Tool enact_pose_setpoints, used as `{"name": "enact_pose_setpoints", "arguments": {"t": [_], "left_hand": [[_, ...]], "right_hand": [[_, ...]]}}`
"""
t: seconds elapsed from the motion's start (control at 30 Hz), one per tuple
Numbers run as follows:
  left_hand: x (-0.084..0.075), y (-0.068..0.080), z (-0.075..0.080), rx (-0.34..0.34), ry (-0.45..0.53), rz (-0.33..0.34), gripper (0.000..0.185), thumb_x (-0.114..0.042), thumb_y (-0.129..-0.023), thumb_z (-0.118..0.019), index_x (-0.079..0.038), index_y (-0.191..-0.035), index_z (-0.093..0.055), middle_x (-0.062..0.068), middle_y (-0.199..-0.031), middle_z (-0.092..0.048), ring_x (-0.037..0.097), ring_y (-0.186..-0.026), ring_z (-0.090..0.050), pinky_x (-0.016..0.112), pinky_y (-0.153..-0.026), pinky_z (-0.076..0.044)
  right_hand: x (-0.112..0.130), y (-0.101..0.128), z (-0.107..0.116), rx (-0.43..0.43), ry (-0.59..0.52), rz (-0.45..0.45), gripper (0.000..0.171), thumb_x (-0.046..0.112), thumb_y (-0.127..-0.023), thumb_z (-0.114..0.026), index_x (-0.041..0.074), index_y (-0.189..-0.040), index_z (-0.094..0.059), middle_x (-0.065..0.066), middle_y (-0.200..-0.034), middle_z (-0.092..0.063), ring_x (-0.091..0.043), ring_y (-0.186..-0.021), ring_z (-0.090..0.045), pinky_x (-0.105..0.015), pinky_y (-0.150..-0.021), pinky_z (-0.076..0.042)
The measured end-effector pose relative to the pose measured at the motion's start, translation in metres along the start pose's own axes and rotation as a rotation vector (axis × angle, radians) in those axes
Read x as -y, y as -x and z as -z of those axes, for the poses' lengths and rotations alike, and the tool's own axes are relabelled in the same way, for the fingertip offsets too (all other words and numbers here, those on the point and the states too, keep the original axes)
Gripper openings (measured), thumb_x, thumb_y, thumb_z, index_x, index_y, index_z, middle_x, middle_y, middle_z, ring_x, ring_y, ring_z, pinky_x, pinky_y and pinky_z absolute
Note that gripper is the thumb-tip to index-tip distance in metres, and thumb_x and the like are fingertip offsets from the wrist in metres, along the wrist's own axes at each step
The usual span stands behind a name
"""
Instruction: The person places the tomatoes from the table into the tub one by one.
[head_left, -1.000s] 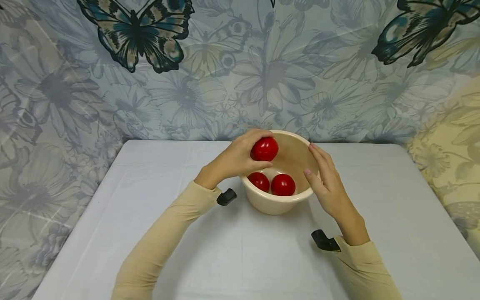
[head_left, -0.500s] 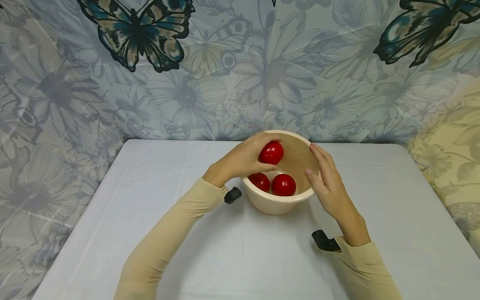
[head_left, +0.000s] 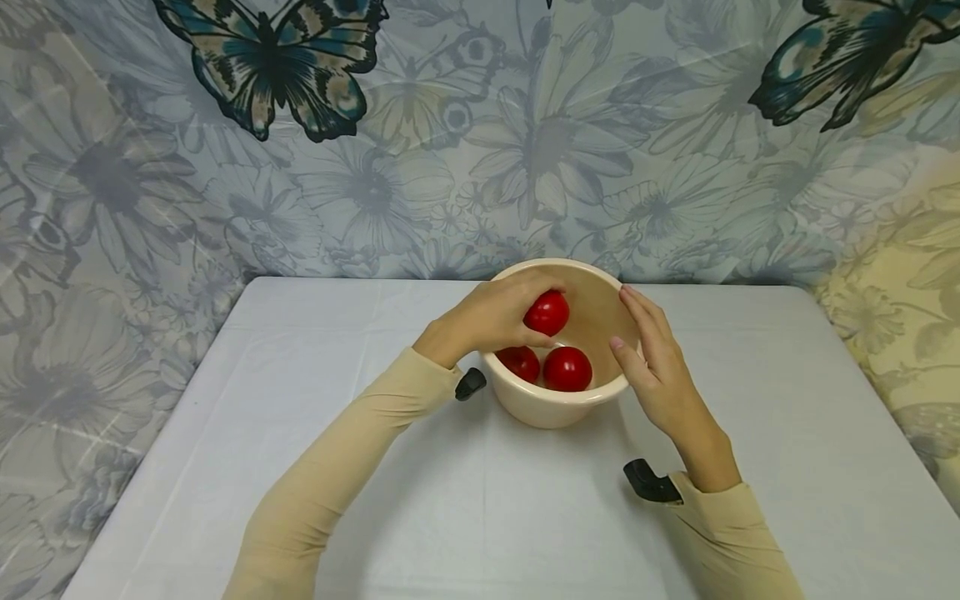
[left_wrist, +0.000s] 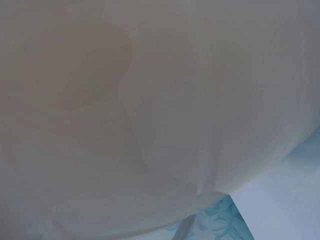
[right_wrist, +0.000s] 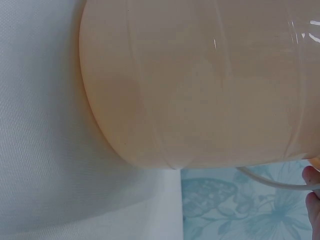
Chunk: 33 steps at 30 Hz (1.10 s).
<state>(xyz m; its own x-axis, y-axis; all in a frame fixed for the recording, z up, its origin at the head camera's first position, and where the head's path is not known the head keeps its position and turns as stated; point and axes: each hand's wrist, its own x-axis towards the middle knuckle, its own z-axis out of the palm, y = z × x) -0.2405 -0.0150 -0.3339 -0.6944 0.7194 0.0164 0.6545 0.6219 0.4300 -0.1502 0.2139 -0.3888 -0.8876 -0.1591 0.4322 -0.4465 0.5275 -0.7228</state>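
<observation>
The left hand (head_left: 487, 321) has carried its tomato (head_left: 547, 312) from above the rim down into the bowl (head_left: 555, 408) over the last second, fingers grasping it just above the two tomatoes (head_left: 567, 369) resting at six o'clock inside. The right hand (head_left: 656, 375) (fingers straight, released) steadies the bowl's three o'clock side on the tabletop (head_left: 480, 517). Letting go looks near.

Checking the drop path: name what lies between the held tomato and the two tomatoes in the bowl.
Nothing: in the head view only bare bowl interior separates the held tomato from the two tomatoes.

A red tomato (head_left: 547, 312) held just inside the tilted cream bowl (head_left: 525, 400), above two others.
</observation>
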Motion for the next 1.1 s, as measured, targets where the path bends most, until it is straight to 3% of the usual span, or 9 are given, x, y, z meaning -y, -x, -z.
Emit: {"name": "enact_pose_setpoints", "arguments": {"t": [0.17,0.33,0.6,0.83,0.97,1.1], "left_hand": [[-0.0015,-0.002,-0.0003,0.031,-0.078,0.014,0.067,-0.037,-0.085,-0.078,-0.02,-0.143,-0.049,-0.007,-0.147,-0.049,0.01,-0.136,-0.043,0.033,-0.107,-0.048],[-0.0016,-0.0017,-0.0004,0.037,-0.097,0.005,0.059,-0.033,-0.088,-0.076,-0.022,-0.141,-0.052,-0.008,-0.146,-0.051,0.01,-0.141,-0.04,0.036,-0.112,-0.044],[-0.0016,0.0004,0.0002,0.036,-0.111,0.021,0.057,-0.035,-0.09,-0.072,-0.026,-0.142,-0.051,-0.01,-0.15,-0.047,0.009,-0.144,-0.036,0.038,-0.112,-0.043],[-0.0015,0.0007,-0.0004,0.024,-0.1,0.022,0.054,-0.034,-0.092,-0.07,-0.027,-0.142,-0.052,-0.01,-0.15,-0.047,0.009,-0.144,-0.036,0.038,-0.111,-0.044],[0.0003,0.0004,-0.0011,0.0,-0.077,-0.012,0.052,-0.031,-0.093,-0.068,-0.024,-0.143,-0.051,-0.009,-0.149,-0.048,0.01,-0.145,-0.036,0.036,-0.115,-0.04],[0.0025,0.0016,-0.001,-0.052,0.006,-0.062,0.056,-0.025,-0.094,-0.067,-0.019,-0.145,-0.047,-0.005,-0.145,-0.053,0.011,-0.141,-0.041,0.03,-0.118,-0.035]], "right_hand": [[0.0009,-0.0005,0.0007,0.0,-0.001,-0.001,0.061,0.009,-0.098,-0.053,0.009,-0.155,-0.032,-0.012,-0.159,-0.031,-0.031,-0.147,-0.03,-0.016,-0.116,-0.021],[0.0005,-0.0007,0.0009,-0.002,0.004,-0.004,0.061,0.01,-0.098,-0.053,0.009,-0.155,-0.032,-0.011,-0.159,-0.031,-0.031,-0.147,-0.03,-0.018,-0.117,-0.021],[0.0,-0.0008,-0.0001,0.004,-0.006,-0.007,0.061,0.01,-0.098,-0.052,0.009,-0.155,-0.031,-0.012,-0.159,-0.03,-0.033,-0.148,-0.028,-0.039,-0.123,-0.022],[0.0007,-0.0003,0.0004,-0.001,-0.001,-0.016,0.061,0.009,-0.098,-0.053,0.01,-0.155,-0.032,-0.012,-0.159,-0.031,-0.033,-0.147,-0.029,-0.031,-0.121,-0.022],[0.0004,0.0003,0.0007,-0.002,-0.004,-0.022,0.061,0.009,-0.098,-0.053,0.01,-0.155,-0.032,-0.012,-0.159,-0.031,-0.033,-0.147,-0.03,-0.044,-0.122,-0.023],[-0.0006,0.0005,0.0009,0.003,-0.004,-0.019,0.06,0.011,-0.099,-0.052,0.009,-0.155,-0.031,-0.013,-0.159,-0.03,-0.035,-0.147,-0.029,-0.061,-0.119,-0.023]]}}
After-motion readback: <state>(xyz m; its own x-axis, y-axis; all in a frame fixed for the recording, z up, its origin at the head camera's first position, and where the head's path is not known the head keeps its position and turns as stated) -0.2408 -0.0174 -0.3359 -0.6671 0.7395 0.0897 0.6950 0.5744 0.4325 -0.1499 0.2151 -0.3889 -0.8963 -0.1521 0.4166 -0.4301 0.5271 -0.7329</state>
